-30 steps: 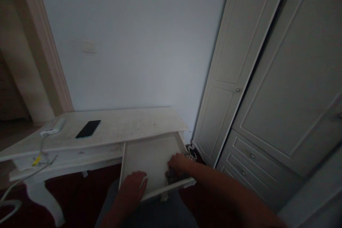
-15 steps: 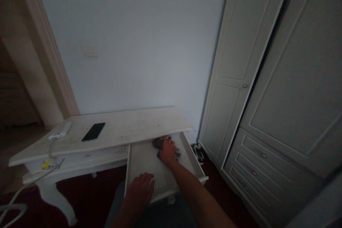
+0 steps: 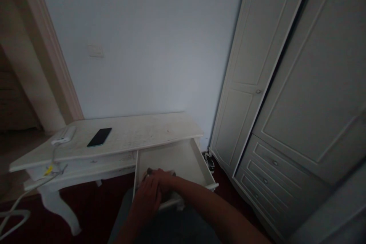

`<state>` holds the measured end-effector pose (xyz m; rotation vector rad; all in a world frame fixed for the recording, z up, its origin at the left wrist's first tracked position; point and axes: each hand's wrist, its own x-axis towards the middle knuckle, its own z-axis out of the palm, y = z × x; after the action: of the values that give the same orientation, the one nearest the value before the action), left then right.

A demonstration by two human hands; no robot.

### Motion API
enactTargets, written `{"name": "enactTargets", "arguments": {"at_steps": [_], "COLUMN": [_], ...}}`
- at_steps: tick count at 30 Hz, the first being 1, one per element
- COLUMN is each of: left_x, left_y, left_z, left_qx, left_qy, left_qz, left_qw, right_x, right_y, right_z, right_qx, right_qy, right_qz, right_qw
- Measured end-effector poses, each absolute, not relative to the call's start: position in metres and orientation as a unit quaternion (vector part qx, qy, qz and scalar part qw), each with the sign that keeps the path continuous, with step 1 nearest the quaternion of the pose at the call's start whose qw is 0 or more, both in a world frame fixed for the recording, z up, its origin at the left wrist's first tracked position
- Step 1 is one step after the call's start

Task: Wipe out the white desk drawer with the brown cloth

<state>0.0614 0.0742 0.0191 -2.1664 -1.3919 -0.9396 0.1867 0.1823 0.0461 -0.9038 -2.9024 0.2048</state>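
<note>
Two hands (image 3: 146, 196) (image 3: 162, 180) at one cloth (image 3: 149, 170) in one drawer (image 3: 177, 156)

I am looking down on a white drawer (image 3: 173, 155) that is standing pulled out toward the near side, from the right part of a white table (image 3: 145, 127). Its shallow box is facing upward, and its pale, flat bottom is showing at the far and right sides. Its right wall is slanting from the far end toward the near right corner, and a small knob (image 3: 180, 207) is sitting dimly on its near front. Over my feed I am also making out a bunched cloth (image 3: 149, 170) in the drawer's near left part; a dark bit is peeking out at its left, while most of it is being hidden from me.
</note>
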Motion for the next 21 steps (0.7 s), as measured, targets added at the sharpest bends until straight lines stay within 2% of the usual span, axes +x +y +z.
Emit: {"name": "enactTargets", "arguments": {"at_steps": [4, 7, 9, 12, 18, 21], "left_x": [0.06, 0.06, 0.06, 0.061, 0.052, 0.055], "left_y": [0.075, 0.072, 0.071, 0.074, 0.102, 0.115], "left_z": [0.02, 0.029, 0.035, 0.043, 0.057, 0.065], "left_qx": [-0.762, -0.773, -0.778, -0.781, -0.82, -0.845], "left_qy": [-0.561, -0.574, -0.577, -0.589, -0.52, -0.48], "left_qz": [-0.308, -0.268, -0.244, -0.187, -0.034, 0.004], "left_qw": [0.093, -0.001, -0.041, -0.092, -0.238, -0.237], "right_x": [0.215, 0.238, 0.257, 0.296, 0.389, 0.411], "right_y": [0.173, 0.173, 0.171, 0.161, 0.114, 0.098], "right_z": [0.046, 0.061, 0.076, 0.096, 0.097, 0.091], "right_qx": [-0.234, -0.224, -0.236, -0.265, -0.393, -0.442], "right_qy": [-0.95, -0.913, -0.89, -0.879, -0.867, -0.836], "right_qz": [0.206, 0.342, 0.39, 0.393, 0.285, 0.291], "right_qw": [0.026, 0.013, 0.011, 0.041, 0.112, 0.146]}}
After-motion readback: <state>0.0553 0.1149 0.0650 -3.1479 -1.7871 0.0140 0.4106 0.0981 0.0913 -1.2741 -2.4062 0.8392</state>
